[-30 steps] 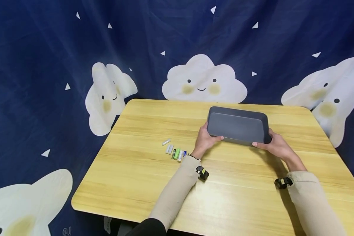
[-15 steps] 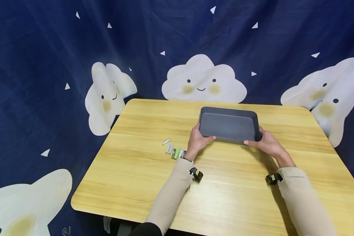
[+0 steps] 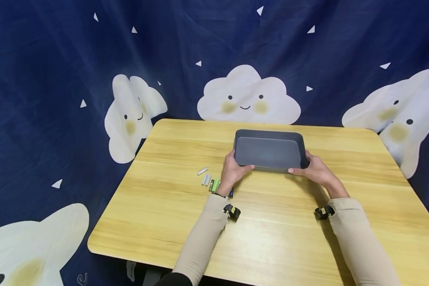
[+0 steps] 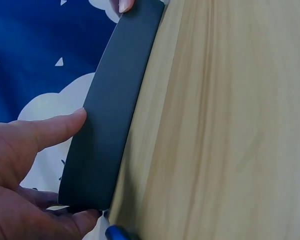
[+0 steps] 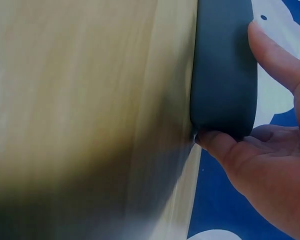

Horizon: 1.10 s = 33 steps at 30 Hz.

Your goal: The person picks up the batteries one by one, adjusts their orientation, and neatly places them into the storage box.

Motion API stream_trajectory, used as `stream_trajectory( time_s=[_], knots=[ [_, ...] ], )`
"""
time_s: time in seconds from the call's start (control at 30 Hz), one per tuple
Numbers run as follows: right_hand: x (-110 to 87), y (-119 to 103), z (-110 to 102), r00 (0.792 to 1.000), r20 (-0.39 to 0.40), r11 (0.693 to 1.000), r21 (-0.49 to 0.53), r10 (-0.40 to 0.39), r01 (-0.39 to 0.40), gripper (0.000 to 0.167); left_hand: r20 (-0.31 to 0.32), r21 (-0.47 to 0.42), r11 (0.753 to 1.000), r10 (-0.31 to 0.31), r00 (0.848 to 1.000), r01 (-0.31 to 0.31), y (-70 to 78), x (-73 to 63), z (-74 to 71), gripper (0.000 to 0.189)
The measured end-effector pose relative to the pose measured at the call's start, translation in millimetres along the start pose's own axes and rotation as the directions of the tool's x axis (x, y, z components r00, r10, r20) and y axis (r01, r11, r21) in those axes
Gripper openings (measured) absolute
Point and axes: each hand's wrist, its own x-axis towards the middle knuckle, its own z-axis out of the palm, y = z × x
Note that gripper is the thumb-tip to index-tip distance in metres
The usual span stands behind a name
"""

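A dark grey rectangular tray (image 3: 269,151) with rounded corners and low walls is held between both hands over the back half of the table. My left hand (image 3: 231,170) grips its near left corner, thumb along the front wall and fingers around the side. The near right corner is gripped by my right hand (image 3: 315,171) in the same way. Nothing lies in the tray. In the left wrist view the tray's front wall (image 4: 110,105) shows thumb and fingers on it; the right wrist view shows the other end of that wall (image 5: 224,70).
Left of my left forearm lie several batteries: a loose white one (image 3: 202,171), two pale ones (image 3: 206,180) and a green one (image 3: 216,185). The forearm hides part of the row; a blue one (image 3: 231,193) peeks out. A wooden table (image 3: 146,214) meets a blue curtain (image 3: 178,35) behind.
Both hands have carried the tray leftward across the table, in steady steps. My left forearm now covers more of the battery row.
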Motion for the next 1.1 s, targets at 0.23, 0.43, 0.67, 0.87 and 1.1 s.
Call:
stream_trajectory(
  time_s=[0.23, 0.43, 0.67, 0.87, 1.1],
  knots=[
    [7.5, -7, 7, 1.000, -0.011, 0.999, -0.015, -0.030, 0.030, 0.112, -0.005, 0.040, 0.999, -0.008, 1.000, 0.008, -3.7, 0.7, -11.4, 0.105],
    [11.8, -10, 9, 0.999, -0.014, 0.996, -0.080, -0.038, 0.036, 0.111, -0.001, 0.066, 0.998, -0.007, 1.000, 0.008, -3.9, 1.9, -17.8, 0.105],
    [11.0, -13, 4, 0.997, 0.050, 0.993, -0.093, -0.064, 0.068, 0.110, 0.002, 0.099, 0.995, 0.011, 1.000, -0.011, -8.0, 3.9, -19.7, 0.102],
    [14.6, -13, 5, 0.993, 0.068, 0.983, -0.146, -0.101, 0.110, 0.123, 0.005, 0.099, 0.995, 0.026, 1.000, -0.026, -10.3, 5.2, -19.6, 0.103],
    [16.2, -17, 7, 0.986, 0.050, 0.957, -0.237, -0.159, 0.166, 0.119, 0.011, 0.077, 0.995, 0.056, 0.998, -0.057, -13.5, 6.3, -23.7, 0.102]
  ],
)
